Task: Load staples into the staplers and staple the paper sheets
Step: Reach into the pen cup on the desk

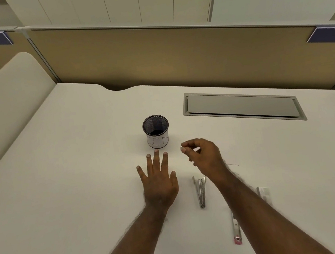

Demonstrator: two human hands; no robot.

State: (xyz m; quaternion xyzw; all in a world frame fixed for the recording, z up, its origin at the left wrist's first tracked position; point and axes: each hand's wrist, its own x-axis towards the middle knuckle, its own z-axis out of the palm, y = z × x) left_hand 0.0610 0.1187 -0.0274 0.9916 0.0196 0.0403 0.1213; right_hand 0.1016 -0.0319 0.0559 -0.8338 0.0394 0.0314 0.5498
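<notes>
My left hand point(158, 180) lies flat on the white desk with its fingers spread, just in front of a black mesh cup point(156, 130). My right hand point(203, 156) hovers to the right of the cup, its fingertips pinched on something small and pale that is too small to name. A metal stapler point(200, 190) lies opened out on the desk between my two forearms. A second stapler point(236, 230) with a pink tip lies partly hidden under my right forearm. A small white box point(264, 193) sits to the right of that arm. White paper on the white desk is hard to make out.
A grey cable-port lid point(241, 106) is set into the desk point(72, 158) at the back right. A tan partition point(174, 50) closes the far edge, with numbered blue tags. A cream padded panel point(7, 103) stands at the left.
</notes>
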